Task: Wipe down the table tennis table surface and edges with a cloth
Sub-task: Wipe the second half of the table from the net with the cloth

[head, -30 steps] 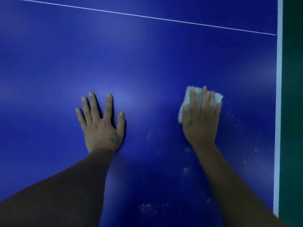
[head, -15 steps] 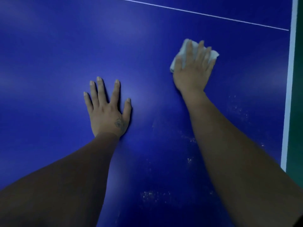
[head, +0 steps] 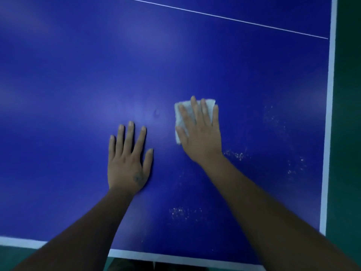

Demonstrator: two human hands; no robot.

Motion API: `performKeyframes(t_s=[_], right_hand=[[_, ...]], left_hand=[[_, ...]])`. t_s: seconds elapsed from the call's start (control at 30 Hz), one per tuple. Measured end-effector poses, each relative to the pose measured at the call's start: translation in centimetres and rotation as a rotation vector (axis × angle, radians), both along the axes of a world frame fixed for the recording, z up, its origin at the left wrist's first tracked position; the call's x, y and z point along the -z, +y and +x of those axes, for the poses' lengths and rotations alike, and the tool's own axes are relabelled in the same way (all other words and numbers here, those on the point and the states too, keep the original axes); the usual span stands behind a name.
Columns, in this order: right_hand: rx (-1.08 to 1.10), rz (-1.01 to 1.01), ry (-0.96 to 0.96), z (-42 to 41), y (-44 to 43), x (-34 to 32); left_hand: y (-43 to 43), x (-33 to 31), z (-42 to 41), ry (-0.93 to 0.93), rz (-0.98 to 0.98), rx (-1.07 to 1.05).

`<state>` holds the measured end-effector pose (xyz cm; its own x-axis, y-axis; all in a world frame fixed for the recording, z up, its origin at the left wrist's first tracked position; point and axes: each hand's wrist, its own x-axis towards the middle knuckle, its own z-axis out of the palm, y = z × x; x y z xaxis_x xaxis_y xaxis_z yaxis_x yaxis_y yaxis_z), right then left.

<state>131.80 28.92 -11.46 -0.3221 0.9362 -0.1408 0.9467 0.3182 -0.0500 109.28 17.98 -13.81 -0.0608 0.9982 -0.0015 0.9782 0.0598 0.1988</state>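
The blue table tennis table [head: 78, 79] fills the view, with a thin white centre line running across its far part. My right hand [head: 201, 133] lies flat with straight fingers on a folded white cloth [head: 180, 118], pressing it onto the surface near the middle. My left hand [head: 129, 159] rests flat on the table with spread fingers, just left of the cloth and nearer to me. Whitish dust specks [head: 234, 154] lie on the surface right of my right wrist and nearer the front edge.
The table's white right edge stripe [head: 330, 114] borders a dark green floor [head: 347, 133]. The white near edge stripe [head: 136, 254] runs along the bottom, with green floor below it at the left.
My right hand has drawn the cloth back toward me and to the left from its far reach. The view has pulled back, so the near edge now shows. My left hand stays planted.
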Motion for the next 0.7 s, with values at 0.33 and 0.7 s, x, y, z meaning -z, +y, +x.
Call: performKeyframes(t_s=[0.33,0.7], right_hand=[[-0.031,-0.029,0.145,-1.7,-7.2,1.0],[0.287,0.046,0.067,9.5,1.8,0.6]], left_hand=[[-4.9,0.0,-0.1,0.031,-0.047,-0.073],[-4.8,0.0,0.1,0.013,-0.045,-0.081]])
